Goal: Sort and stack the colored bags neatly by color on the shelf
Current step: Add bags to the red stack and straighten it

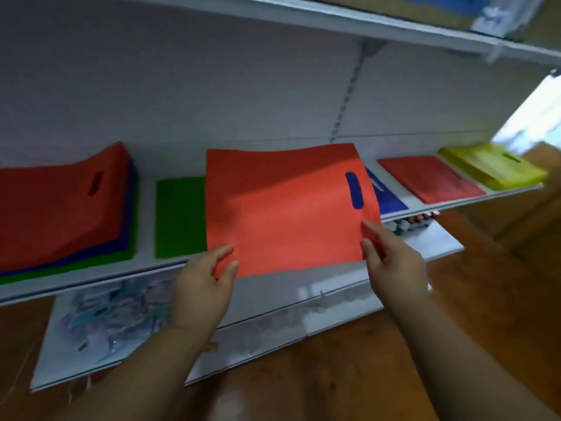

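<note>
Two hands hold one red bag [288,208] flat above the shelf [145,268], between the green bag [180,217] and the blue bag [390,200]. The left hand [202,287] pinches its near left corner between thumb and fingers; the right hand [391,262] pinches the near right edge, fingers curled on it. The bag's handle slot faces right, its long axis running away from the person. On the shelf lie five piles: a mixed pile [63,214] with red on top at the left, the green, the blue, a second red pile [431,177], and a yellow pile [493,167].
</note>
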Tool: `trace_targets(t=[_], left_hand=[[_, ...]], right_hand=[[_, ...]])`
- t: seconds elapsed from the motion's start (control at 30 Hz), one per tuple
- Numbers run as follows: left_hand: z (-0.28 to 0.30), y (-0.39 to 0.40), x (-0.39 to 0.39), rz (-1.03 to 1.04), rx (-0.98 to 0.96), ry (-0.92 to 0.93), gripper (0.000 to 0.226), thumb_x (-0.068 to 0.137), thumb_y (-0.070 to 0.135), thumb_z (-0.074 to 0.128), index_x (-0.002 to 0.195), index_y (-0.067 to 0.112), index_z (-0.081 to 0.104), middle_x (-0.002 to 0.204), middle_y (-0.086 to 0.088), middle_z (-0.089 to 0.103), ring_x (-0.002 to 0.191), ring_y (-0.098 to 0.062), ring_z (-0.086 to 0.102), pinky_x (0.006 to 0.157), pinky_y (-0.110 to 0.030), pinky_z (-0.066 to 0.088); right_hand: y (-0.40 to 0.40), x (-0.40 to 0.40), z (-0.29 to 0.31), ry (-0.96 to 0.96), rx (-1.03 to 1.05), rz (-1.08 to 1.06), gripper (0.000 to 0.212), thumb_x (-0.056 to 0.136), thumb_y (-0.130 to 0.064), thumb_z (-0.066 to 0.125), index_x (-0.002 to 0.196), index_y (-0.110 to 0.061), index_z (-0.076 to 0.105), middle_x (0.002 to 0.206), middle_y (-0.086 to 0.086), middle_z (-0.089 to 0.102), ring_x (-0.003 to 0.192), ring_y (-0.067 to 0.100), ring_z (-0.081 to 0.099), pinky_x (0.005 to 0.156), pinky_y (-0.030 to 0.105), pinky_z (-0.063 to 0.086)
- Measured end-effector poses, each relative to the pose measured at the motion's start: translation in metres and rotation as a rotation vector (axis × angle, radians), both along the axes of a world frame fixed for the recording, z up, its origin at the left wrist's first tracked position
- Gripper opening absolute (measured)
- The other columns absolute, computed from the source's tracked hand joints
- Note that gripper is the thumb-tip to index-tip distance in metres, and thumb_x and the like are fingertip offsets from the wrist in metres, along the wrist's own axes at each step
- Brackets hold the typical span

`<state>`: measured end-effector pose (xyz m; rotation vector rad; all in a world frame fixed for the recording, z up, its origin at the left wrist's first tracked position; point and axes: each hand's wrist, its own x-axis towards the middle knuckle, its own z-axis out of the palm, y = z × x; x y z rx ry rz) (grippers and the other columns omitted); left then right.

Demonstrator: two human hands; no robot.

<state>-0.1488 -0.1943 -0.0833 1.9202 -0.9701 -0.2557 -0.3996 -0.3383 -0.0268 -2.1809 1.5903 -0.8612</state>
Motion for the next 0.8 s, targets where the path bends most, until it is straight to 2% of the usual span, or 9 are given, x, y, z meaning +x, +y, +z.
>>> trace_targets(t=[0.1, 0.23, 0.37, 0.6, 0.7, 0.8], left_hand=[[-0.002, -0.054, -0.065, -0.087, 0.016, -0.046, 0.038, 0.084, 0.038, 0.064, 0.118, 0.022, 0.071, 0.113, -0.002, 0.071, 0.104, -0.021, 0.064, 0.089, -0.027, 0.045], [-0.003, -0.118, -0.155, -0.157, 0.023, -0.070, 0.032, 0.088, 0.031, 0.068, 0.119, 0.024, 0.070, 0.113, -0.002, 0.071, 0.104, -0.021, 0.065, 0.088, -0.028, 0.045], [0.005, -0.171, -0.213, -0.180, 0.020, -0.096, 0.030, 0.090, 0.026, 0.069, 0.120, 0.022, 0.070, 0.116, -0.003, 0.071, 0.105, -0.022, 0.065, 0.091, -0.028, 0.045], [-0.002, -0.236, -0.245, -0.200, 0.086, -0.226, 0.030, 0.091, 0.018, 0.066, 0.120, 0.018, 0.070, 0.110, -0.003, 0.071, 0.100, -0.024, 0.066, 0.085, -0.030, 0.047], [0.001, -0.282, -0.243, -0.236, 0.075, -0.264, 0.029, 0.090, 0.015, 0.066, 0.119, 0.018, 0.069, 0.100, -0.001, 0.064, 0.088, -0.024, 0.065, 0.073, -0.031, 0.049], [0.013, -0.332, -0.248, -0.242, 0.085, -0.305, 0.029, 0.090, 0.017, 0.066, 0.118, 0.019, 0.069, 0.097, 0.001, 0.060, 0.085, -0.021, 0.062, 0.066, -0.028, 0.044]], right_hand=[[-0.026, -0.081, -0.005, 0.009, -0.022, -0.092, 0.034, 0.096, -0.029, 0.059, 0.129, -0.035, 0.061, 0.113, -0.001, 0.072, 0.101, 0.023, 0.066, 0.080, 0.028, 0.047], [-0.071, -0.182, -0.005, 0.010, -0.001, -0.162, 0.034, 0.096, -0.031, 0.058, 0.130, -0.034, 0.060, 0.116, -0.001, 0.071, 0.102, 0.022, 0.066, 0.085, 0.030, 0.049], [-0.114, -0.243, -0.007, 0.001, 0.043, -0.196, 0.035, 0.097, -0.032, 0.055, 0.133, -0.034, 0.058, 0.118, 0.001, 0.069, 0.101, 0.021, 0.065, 0.086, 0.029, 0.049], [-0.198, -0.271, -0.021, 0.023, 0.038, -0.150, 0.033, 0.098, -0.026, 0.054, 0.129, -0.026, 0.062, 0.121, -0.003, 0.068, 0.107, 0.019, 0.064, 0.085, 0.022, 0.042], [-0.239, -0.271, -0.023, 0.052, 0.019, -0.156, 0.031, 0.097, -0.023, 0.055, 0.127, -0.020, 0.064, 0.119, 0.001, 0.068, 0.107, 0.022, 0.063, 0.085, 0.024, 0.040], [-0.281, -0.279, -0.011, 0.081, 0.001, -0.170, 0.030, 0.096, -0.021, 0.057, 0.125, -0.017, 0.066, 0.116, 0.004, 0.067, 0.108, 0.024, 0.061, 0.085, 0.027, 0.042]])
